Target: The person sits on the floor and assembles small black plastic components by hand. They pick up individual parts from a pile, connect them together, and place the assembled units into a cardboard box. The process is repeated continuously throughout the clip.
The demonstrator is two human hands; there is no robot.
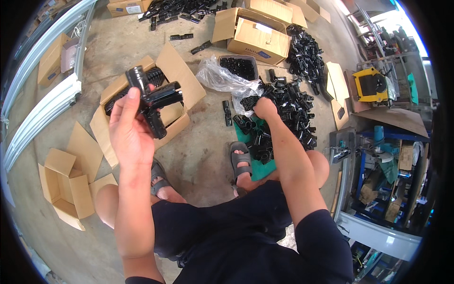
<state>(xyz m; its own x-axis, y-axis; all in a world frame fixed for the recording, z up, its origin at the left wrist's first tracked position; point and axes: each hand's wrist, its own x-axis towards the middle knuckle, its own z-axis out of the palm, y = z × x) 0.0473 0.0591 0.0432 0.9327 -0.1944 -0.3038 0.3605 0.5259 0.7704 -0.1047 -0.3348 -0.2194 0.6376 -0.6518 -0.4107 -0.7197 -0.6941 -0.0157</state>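
Observation:
Raised on the left, my left hand (130,125) grips a shiny black pipe joint (163,96) with tubular arms, thumb along its side. It is above an opened cardboard box (177,128) holding rows of similar black joints (153,75). My right hand (266,109) reaches forward with curled fingers into small black parts (249,102) at the mouth of a clear plastic bag (222,80). What its fingertips hold is hidden. Right beside it lies a heap of black pipe joints (291,113), partly on a green sheet (262,169).
A grey bin (256,71) of small black parts stands beyond the bag. Further back are a large carton (260,40) and more joint piles (305,52). An open small box (66,189) sits left, near white metal rails (42,118). A cluttered blue shelf (392,137) stands right.

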